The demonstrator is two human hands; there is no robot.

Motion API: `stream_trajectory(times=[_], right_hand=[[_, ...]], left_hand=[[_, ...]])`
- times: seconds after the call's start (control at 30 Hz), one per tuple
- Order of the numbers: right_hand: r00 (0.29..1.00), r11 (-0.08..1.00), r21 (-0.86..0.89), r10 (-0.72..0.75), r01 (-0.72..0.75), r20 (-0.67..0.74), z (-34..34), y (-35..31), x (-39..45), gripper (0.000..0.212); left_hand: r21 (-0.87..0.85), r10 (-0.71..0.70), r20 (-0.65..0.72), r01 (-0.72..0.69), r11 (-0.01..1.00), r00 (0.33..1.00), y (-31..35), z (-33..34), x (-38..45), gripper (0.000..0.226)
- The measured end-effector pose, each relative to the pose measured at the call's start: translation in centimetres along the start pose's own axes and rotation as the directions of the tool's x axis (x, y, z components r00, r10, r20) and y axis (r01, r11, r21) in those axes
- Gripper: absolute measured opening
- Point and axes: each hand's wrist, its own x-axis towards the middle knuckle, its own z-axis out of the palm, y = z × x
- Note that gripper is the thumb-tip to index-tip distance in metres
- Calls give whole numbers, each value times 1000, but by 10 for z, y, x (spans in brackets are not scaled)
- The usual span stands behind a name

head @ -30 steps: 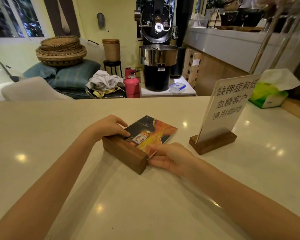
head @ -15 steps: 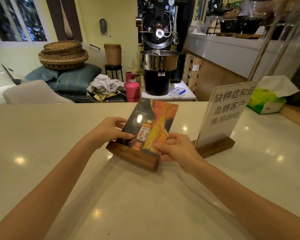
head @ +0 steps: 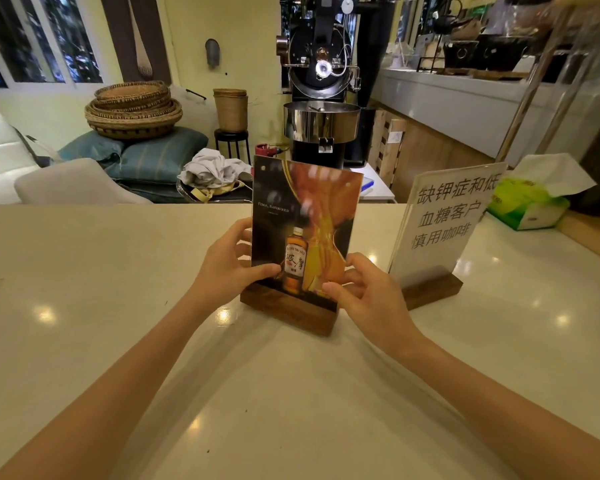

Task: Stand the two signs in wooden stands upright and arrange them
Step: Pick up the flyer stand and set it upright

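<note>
A whisky-advert sign (head: 305,216) stands nearly upright in its dark wooden stand (head: 288,313) on the pale counter (head: 84,271). My left hand (head: 226,265) grips the sign's lower left edge, thumb across the front. My right hand (head: 368,292) pinches its lower right corner. A white sign with Chinese text (head: 444,220) stands upright in its own wooden stand (head: 433,289) just to the right, leaning slightly back, with nothing touching it.
A green tissue box (head: 527,206) sits at the counter's right rear. Behind the counter are a coffee roaster (head: 321,98), stacked woven baskets (head: 132,109) on cushions, and a raised bar shelf (head: 465,98) on the right.
The advert sign was lying flat on the counter with its stand on edge. Both hands have tilted it up until it stands upright, its base flat on the counter.
</note>
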Motion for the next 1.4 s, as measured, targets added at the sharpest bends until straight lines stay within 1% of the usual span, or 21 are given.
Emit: stream_trajectory(times=[0.13, 0.27, 0.5, 0.6, 0.73, 0.8, 0.9, 0.97, 1.03, 1.07, 1.13, 1.2, 1.27, 1.33, 1.4], right_hand=[[996, 996, -44, -82, 82, -15, 1, 6, -4, 20], [994, 993, -60, -106, 105, -23, 3, 9, -8, 23], [998, 997, -27, -68, 68, -11, 2, 8, -11, 21], [999, 999, -11, -32, 32, 22, 2, 7, -11, 22], [998, 999, -18, -26, 28, 61, 1, 5, -13, 22], [998, 998, -18, -68, 68, 5, -3, 4, -15, 24], [973, 994, -12, -110, 110, -205, -22, 6, -21, 25], [942, 998, -11, -68, 68, -330, -42, 9, -23, 25], [900, 999, 38, 40, -26, -434, -63, 16, -22, 27], [875, 993, 69, 118, -97, -469, -72, 20, -20, 31], [822, 960, 93, 275, -265, -498, -86, 31, -15, 50], [806, 908, 89, 405, -409, -431, -97, 41, -9, 72], [818, 872, 87, 483, -481, -312, -105, 48, -2, 84], [852, 876, 68, 481, -478, -206, -114, 52, 7, 84], [877, 889, 33, 457, -457, -146, -122, 53, 15, 78]], left_hand=[[3, 25, -49, -25, 1000, 998, -1, 4, -8, 59], [102, 94, -93, -85, 991, 991, -2, 3, -14, 62], [166, 103, -95, -86, 982, 990, -5, 6, -18, 64], [191, 94, -90, -75, 979, 992, -6, 7, -19, 64], [203, 72, -79, -55, 978, 994, -4, 7, -20, 64], [214, 75, -84, -56, 975, 994, -3, 6, -20, 65], [220, 67, -98, -44, 975, 993, 3, 8, -22, 74], [211, 55, -96, -33, 977, 994, 7, 10, -23, 83], [207, 36, -88, -17, 978, 995, 11, 12, -25, 93], [212, 23, -85, -4, 977, 996, 11, 13, -26, 98], [222, 6, -89, 14, 975, 996, 10, 17, -29, 103], [221, 7, -106, 16, 975, 994, 8, 21, -33, 106], [215, 9, -121, 17, 976, 993, 5, 23, -36, 109], [208, 8, -135, 20, 978, 991, 3, 26, -37, 111], [203, 21, -135, 7, 979, 991, 3, 28, -36, 108]])
